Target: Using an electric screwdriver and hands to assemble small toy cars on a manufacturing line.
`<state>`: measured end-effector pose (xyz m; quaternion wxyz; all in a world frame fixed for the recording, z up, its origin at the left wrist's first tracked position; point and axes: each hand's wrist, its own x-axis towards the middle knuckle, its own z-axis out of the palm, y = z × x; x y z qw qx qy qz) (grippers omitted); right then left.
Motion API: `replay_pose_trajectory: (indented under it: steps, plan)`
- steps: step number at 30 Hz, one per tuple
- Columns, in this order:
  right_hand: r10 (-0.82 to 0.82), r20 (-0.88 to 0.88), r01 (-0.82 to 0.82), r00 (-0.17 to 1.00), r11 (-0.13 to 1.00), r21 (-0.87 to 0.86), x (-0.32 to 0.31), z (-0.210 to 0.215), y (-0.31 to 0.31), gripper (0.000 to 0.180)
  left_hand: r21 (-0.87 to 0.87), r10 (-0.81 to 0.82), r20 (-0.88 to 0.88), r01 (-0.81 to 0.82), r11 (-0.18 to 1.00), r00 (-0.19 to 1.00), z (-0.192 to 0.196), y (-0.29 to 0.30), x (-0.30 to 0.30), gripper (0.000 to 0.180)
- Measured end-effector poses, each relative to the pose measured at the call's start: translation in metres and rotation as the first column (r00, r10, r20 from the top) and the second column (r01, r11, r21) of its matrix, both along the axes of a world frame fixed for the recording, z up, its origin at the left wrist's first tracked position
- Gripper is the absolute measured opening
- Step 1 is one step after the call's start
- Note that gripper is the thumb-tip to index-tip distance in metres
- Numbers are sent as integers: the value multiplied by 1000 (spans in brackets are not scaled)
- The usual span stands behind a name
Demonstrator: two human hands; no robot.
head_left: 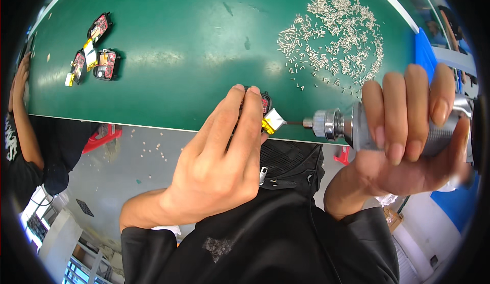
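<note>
My left hand (219,146) is closed over a small black plastic housing (268,100) at the table's near edge. A red circuit board shows inside it, and most of the housing lies hidden under my fingers. A silver battery pouch with yellow tape (273,121) sticks out on the right side. My right hand (408,125) is wrapped round a silver power screwdriver (360,125), held level. Its thin bit points left, and the tip appears close to the battery pouch; whether it touches cannot be told.
A wide heap of small silver screws (337,33) is spread over the green table (189,39) at the far right. Several similar black housings (106,64) with red boards and battery pouches lie at the left. Another person's arm (23,110) rests by the left table end.
</note>
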<state>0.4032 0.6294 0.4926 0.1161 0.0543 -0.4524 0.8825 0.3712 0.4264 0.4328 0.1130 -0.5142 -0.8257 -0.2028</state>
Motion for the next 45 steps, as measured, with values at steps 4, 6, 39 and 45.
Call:
replay_pose_trajectory:
  steps: [4,6,39,45]
  plan:
    - [18,-18,-18,1000,999,47,-12,-10,0,20,14,-9,-3,9,1000,1000,-1,0,-1,38]
    - [37,-14,-36,999,998,60,-17,-14,-1,20,21,-7,1,7,1000,1000,-1,-1,-1,38]
    - [178,-53,-162,983,962,220,-39,-20,-25,19,20,-65,99,64,998,993,12,-8,-10,40]
    - [78,-200,-87,977,995,-40,-9,-15,3,16,36,-65,173,60,998,983,18,-8,-18,44]
